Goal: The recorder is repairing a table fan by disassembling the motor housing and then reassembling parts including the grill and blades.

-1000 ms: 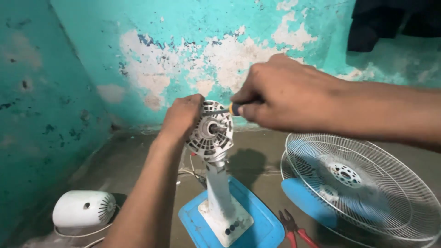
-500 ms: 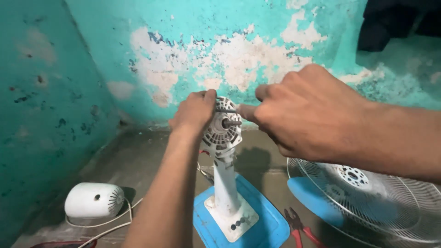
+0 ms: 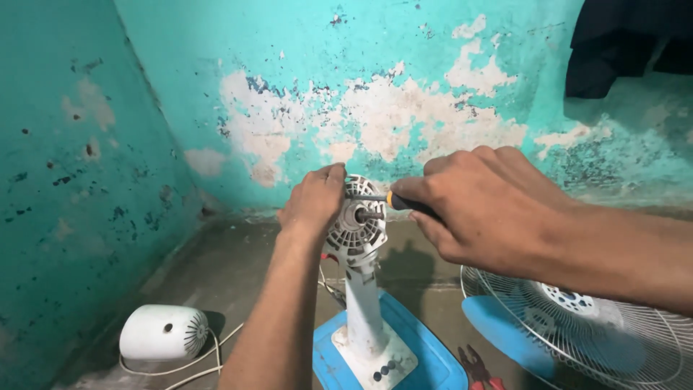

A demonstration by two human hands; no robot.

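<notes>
Your white fan motor [image 3: 359, 225] stands upright on its stand at centre; your screwdriver [image 3: 393, 201] lies level, tip against its top right.

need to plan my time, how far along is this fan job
Done: the grille with the blue blades is off and lies on the floor, and the white rear cover sits apart by the wall. In hand: the left hand steadies the bare motor on its stand while the right hand works a screwdriver at its face. Left: the motor is still mounted, and nothing is refitted.
</notes>
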